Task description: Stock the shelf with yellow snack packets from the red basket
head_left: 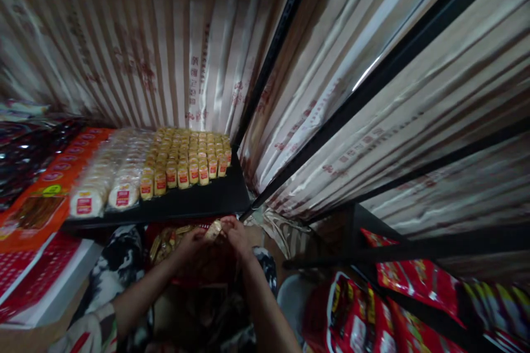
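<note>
A small pale-yellow wrapped snack pack (pixel 214 230) is pinched between my two hands, low in the middle of the view. My left hand (pixel 194 244) grips its left end, and my right hand (pixel 236 236) closes on its right end. Under them a red basket (pixel 194 226) sits between my knees, holding several yellow packs that are dim and partly covered by my forearms. Just beyond my hands, rows of similar yellow packs (pixel 182 174) with red labels stand on a black shelf (pixel 194 201).
Round white packs (pixel 123 196) and an orange packet (pixel 37 209) fill the shelf's left side. A white-sided box (pixel 62 287) is at lower left. Black frame bars (pixel 331 127) cross before patterned curtains (pixel 215 66). Red packets (pixel 418 281) lie at lower right.
</note>
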Action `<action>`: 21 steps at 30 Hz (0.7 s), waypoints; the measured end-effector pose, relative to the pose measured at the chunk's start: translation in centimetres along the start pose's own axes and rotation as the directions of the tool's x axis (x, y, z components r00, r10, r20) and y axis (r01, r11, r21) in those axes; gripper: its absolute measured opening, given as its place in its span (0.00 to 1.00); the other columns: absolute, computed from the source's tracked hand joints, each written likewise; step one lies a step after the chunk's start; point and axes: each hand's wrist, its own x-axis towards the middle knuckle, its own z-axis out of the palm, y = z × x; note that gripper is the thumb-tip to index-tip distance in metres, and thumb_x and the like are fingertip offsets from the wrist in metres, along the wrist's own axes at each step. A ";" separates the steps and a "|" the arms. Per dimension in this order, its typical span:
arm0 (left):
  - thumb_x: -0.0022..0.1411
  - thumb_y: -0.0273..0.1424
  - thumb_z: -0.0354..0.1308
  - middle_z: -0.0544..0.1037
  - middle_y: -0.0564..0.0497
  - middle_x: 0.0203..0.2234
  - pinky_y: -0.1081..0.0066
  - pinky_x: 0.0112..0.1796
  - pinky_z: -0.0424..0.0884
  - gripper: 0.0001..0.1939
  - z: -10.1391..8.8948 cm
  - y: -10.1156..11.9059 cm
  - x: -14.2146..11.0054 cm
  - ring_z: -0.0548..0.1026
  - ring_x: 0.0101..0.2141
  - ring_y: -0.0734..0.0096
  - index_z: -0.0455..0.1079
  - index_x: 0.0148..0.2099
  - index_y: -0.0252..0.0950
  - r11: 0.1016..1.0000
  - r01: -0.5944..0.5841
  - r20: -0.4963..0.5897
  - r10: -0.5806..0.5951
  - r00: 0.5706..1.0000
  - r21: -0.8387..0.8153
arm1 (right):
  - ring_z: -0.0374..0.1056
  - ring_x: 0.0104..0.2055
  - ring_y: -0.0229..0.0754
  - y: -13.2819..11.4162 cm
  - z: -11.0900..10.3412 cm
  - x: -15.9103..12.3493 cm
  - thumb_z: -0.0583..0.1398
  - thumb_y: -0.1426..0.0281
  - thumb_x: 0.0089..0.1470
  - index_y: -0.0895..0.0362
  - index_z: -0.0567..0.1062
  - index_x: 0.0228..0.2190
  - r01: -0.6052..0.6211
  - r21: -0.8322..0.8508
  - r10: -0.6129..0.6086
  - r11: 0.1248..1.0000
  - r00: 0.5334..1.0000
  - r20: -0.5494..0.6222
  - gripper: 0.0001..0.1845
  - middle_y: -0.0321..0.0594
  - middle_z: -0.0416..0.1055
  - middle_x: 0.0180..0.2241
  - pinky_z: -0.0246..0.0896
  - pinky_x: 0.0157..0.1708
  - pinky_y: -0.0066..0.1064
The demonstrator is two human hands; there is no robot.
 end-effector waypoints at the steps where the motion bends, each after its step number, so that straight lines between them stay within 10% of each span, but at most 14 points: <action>1: 0.39 0.36 0.65 0.79 0.51 0.26 0.68 0.36 0.70 0.16 0.0 0.7 -0.2 0.76 0.33 0.64 0.71 0.32 0.35 1.000 0.012 -0.011 -0.012 1.000 -0.022 | 0.62 0.21 0.35 -0.6 0.0 0.0 0.62 0.63 0.36 0.56 0.73 0.25 -0.009 0.047 0.009 0.999 1.000 -0.003 0.11 0.31 0.67 0.18 0.55 0.22 0.26; 14: 0.56 0.32 0.57 0.76 0.44 0.35 0.78 0.19 0.65 0.14 0.1 7.8 -1.3 0.77 0.24 0.72 0.65 0.44 0.32 0.990 0.072 -0.056 -0.079 0.995 -0.118 | 0.62 0.18 0.28 -5.4 -0.1 0.3 0.68 0.71 0.31 0.57 0.74 0.31 -0.168 0.447 0.200 0.879 0.979 -0.025 0.18 0.31 0.71 0.20 0.56 0.18 0.17; 21: 0.51 0.34 0.57 0.72 0.47 0.38 0.75 0.26 0.71 0.17 -0.2 8.3 0.2 0.74 0.25 0.77 0.68 0.43 0.33 0.988 -0.147 -0.114 0.151 0.982 0.046 | 0.68 0.23 0.30 -5.1 -0.1 -0.2 0.68 0.62 0.39 0.58 0.73 0.28 -0.165 0.570 0.182 0.805 0.983 0.028 0.16 0.35 0.73 0.24 0.64 0.24 0.19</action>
